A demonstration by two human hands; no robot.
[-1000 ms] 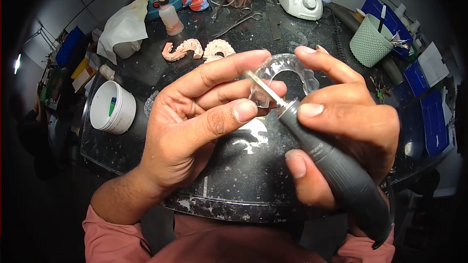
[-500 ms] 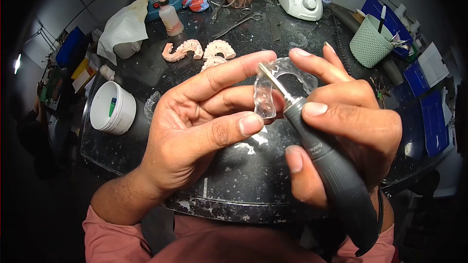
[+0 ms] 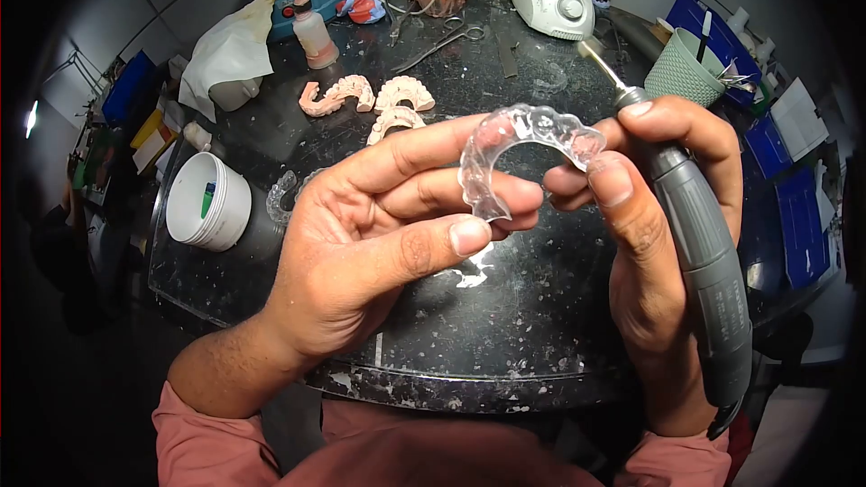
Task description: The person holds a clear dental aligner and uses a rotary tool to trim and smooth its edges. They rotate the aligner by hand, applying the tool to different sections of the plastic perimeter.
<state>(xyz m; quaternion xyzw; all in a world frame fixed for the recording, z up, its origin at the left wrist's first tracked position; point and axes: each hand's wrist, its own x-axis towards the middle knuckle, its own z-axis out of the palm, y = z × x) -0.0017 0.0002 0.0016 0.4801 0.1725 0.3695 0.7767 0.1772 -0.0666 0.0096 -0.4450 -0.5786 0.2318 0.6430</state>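
Note:
A clear dental aligner (image 3: 532, 124), shaped like a tooth arch, is held up between both hands. My left hand (image 3: 361, 225) grips its left end, thumb in front and fingers behind. With thumb and fingertips, my right hand (image 3: 654, 207) pinches the aligner's right end. That same hand also holds a dark grey dental handpiece (image 3: 704, 252), lying across the palm side and index finger. The handpiece's slim metal tip (image 3: 603, 65) points up and left, apart from the aligner. Behind my left hand lies a second clear aligner (image 3: 281, 197) on the black table.
Pinkish dental casts (image 3: 403, 92) stand on the black table (image 3: 541, 343). A white tub (image 3: 212, 203) is at left, a bottle (image 3: 315, 36) behind. Scissors (image 3: 442, 47), a white machine (image 3: 554, 0) and a green basket (image 3: 683, 68) of tools stand toward the back.
The handpiece tip has swung away from the aligner, up and to the right. My right thumb and fingers have closed on the aligner's right end. My left hand keeps its hold.

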